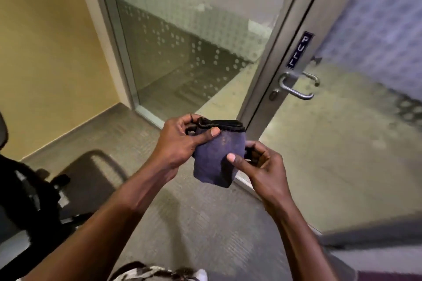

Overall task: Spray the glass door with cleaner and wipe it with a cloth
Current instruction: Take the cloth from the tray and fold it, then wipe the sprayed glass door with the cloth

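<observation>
Just below the middle of the frame, I have the cloth [218, 155] between both hands, short of the glass door [338, 155] that fills the right side. My left hand [180, 141] pinches the folded upper edge, thumb on top and fingers curled behind. My right hand [258, 166] pinches the lower right part, thumb pressed flat on the face. The cloth is dark purple-blue and soft, folded into a thick pad with a darker hem at the top and a loose corner hanging down.

No cleaner bottle shows anywhere, so my main worry is wiping dry, which would likely smear the glass rather than clear it. The loose corner could also unfold and drag, and a hard push might swing the door.

The door is smooth glass in a brushed metal frame, with a curved lever handle [294, 89] and a blue PULL sign [299, 50] above it. Left of it stands a glass panel [182, 52] with a frosted dot pattern, then a yellow wall [45, 52]. Ribbed carpet [205, 223] lies below, and a black office chair [27, 189] sits at lower left.
</observation>
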{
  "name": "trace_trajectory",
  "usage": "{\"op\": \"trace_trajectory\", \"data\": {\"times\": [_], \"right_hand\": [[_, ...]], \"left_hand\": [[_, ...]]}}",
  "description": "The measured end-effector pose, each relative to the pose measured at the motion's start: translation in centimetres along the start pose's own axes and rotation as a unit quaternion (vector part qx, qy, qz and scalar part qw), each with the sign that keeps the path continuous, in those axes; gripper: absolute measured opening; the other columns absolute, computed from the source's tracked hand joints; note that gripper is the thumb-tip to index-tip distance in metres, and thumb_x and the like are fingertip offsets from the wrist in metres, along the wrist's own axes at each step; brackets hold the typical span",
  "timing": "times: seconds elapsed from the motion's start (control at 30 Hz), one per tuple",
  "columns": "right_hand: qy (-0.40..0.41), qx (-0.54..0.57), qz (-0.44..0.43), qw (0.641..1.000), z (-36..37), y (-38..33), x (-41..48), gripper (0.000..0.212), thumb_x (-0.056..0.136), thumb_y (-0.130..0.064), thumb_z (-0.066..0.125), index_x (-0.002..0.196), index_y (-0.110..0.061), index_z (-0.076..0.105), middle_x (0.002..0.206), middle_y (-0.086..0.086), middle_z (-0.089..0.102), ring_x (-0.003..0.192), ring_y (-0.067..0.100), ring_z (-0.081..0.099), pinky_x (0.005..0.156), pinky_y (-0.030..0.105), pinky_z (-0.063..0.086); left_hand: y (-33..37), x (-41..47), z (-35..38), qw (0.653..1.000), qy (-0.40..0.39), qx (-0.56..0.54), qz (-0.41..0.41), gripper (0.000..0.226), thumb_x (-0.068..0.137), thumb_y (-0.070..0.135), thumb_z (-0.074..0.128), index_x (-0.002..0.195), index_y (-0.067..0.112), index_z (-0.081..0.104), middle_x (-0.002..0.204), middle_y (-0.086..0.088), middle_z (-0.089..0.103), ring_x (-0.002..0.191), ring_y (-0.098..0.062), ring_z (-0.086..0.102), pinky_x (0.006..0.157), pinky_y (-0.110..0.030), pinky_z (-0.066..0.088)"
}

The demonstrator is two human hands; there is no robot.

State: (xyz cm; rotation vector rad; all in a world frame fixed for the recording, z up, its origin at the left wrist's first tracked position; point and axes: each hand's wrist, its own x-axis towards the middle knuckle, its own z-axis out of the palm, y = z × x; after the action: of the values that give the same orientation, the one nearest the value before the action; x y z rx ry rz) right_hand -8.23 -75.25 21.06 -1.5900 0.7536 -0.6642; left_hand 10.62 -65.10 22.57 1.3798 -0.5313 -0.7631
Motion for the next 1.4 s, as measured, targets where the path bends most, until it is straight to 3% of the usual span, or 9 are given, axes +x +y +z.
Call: {"op": "trace_trajectory", "data": {"times": [0.17, 0.33, 0.53, 0.8, 0.9, 1.03, 1.13, 1.27, 1.4], "right_hand": [[0.060, -0.003, 0.001, 0.998, -5.6, 0.6, 1.6, 0.020, 0.090, -0.012, 0.090, 0.106, -0.022, 0.082, 0.105, 0.001, 0.086, 0.098, 0.021, 0.081, 0.090, 0.042, 0.064], [0.111, 0.035, 0.014, 0.993, -9.0, 1.9, 2.8, 0.030, 0.083, -0.028, 0.096, 0.108, -0.021, 0.081, 0.109, 0.006, 0.085, 0.103, 0.027, 0.080, 0.095, 0.050, 0.064], [0.124, 0.062, 0.044, 0.989, -11.9, 2.5, 5.3, 0.032, 0.089, -0.022, 0.081, 0.120, -0.012, 0.081, 0.115, 0.006, 0.086, 0.108, 0.019, 0.081, 0.091, 0.031, 0.065], [0.227, 0.095, 0.046, 0.968, -16.2, -0.1, 10.9, 0.026, 0.099, -0.014, 0.073, 0.124, -0.012, 0.076, 0.114, 0.008, 0.086, 0.105, 0.021, 0.083, 0.078, 0.029, 0.065], [0.297, 0.085, 0.013, 0.951, -17.4, -1.3, 13.1, 0.033, 0.100, -0.022, 0.069, 0.133, -0.016, 0.070, 0.124, 0.003, 0.084, 0.119, 0.022, 0.079, 0.096, 0.040, 0.064], [0.480, 0.095, -0.041, 0.871, -20.2, -2.7, 15.0, 0.022, 0.108, -0.018, 0.066, 0.129, -0.020, 0.072, 0.120, 0.000, 0.085, 0.121, 0.027, 0.078, 0.103, 0.049, 0.059], [0.619, 0.112, -0.089, 0.772, -24.0, -4.7, 15.2, 0.011, 0.110, -0.026, 0.066, 0.114, -0.029, 0.075, 0.106, -0.008, 0.085, 0.106, 0.013, 0.080, 0.096, 0.043, 0.059], [0.756, 0.035, -0.183, 0.627, -30.3, -7.7, 15.9, 0.009, 0.111, -0.029, 0.065, 0.109, -0.032, 0.072, 0.096, -0.022, 0.077, 0.089, -0.011, 0.070, 0.086, 0.025, 0.057], [0.789, -0.025, -0.230, 0.570, -35.7, -9.9, 18.8, 0.035, 0.105, -0.012, 0.064, 0.139, -0.011, 0.071, 0.111, -0.012, 0.076, 0.097, -0.016, 0.067, 0.090, 0.023, 0.056]], "left_hand": [[-0.3, 2.9, 6.1, 0.998, -0.051, 0.034, 0.017, 0.032, 0.079, 0.012, 0.095, 0.103, 0.001, 0.077, 0.102, -0.016, 0.083, 0.089, -0.014, 0.075, 0.083, -0.029, 0.062], [-0.4, 6.6, 10.7, 0.993, -0.105, 0.051, 0.013, 0.033, 0.077, 0.007, 0.096, 0.103, -0.002, 0.077, 0.091, -0.005, 0.081, 0.083, -0.011, 0.072, 0.077, -0.021, 0.060], [-0.2, 12.1, 16.3, 0.976, -0.204, 0.069, 0.018, 0.033, 0.071, 0.013, 0.098, 0.098, 0.008, 0.079, 0.088, 0.002, 0.082, 0.081, -0.008, 0.073, 0.078, -0.021, 0.059], [3.5, 20.0, 24.8, 0.937, -0.312, 0.099, 0.118, 0.032, 0.072, 0.019, 0.100, 0.098, 0.018, 0.080, 0.098, 0.001, 0.085, 0.092, -0.008, 0.079, 0.086, -0.024, 0.062], [5.0, 22.7, 27.9, 0.918, -0.334, 0.102, 0.186, 0.036, 0.075, 0.025, 0.101, 0.104, 0.020, 0.080, 0.102, 0.005, 0.085, 0.097, -0.011, 0.081, 0.091, -0.036, 0.066], [6.5, 25.6, 30.6, 0.863, -0.271, 0.183, 0.385, 0.047, 0.084, 0.047, 0.092, 0.122, 0.025, 0.074, 0.130, 0.014, 0.077, 0.120, -0.012, 0.074, 0.103, -0.040, 0.059], [6.5, 27.4, 32.4, 0.781, -0.194, 0.223, 0.551, 0.050, 0.095, 0.038, 0.083, 0.133, 0.008, 0.070, 0.160, -0.008, 0.059, 0.156, -0.027, 0.050, 0.125, -0.045, 0.044], [5.4, 28.7, 35.4, 0.741, -0.146, 0.290, 0.588, 0.082, 0.099, 0.040, 0.079, 0.159, -0.004, 0.046, 0.179, -0.025, 0.024, 0.169, -0.040, 0.019, 0.136, -0.050, 0.024], [3.6, 29.0, 38.3, 0.730, -0.137, 0.345, 0.573, 0.104, 0.097, 0.046, 0.077, 0.170, -0.003, 0.020, 0.181, -0.029, 0.002, 0.170, -0.046, 0.002, 0.139, -0.054, 0.010]]}}
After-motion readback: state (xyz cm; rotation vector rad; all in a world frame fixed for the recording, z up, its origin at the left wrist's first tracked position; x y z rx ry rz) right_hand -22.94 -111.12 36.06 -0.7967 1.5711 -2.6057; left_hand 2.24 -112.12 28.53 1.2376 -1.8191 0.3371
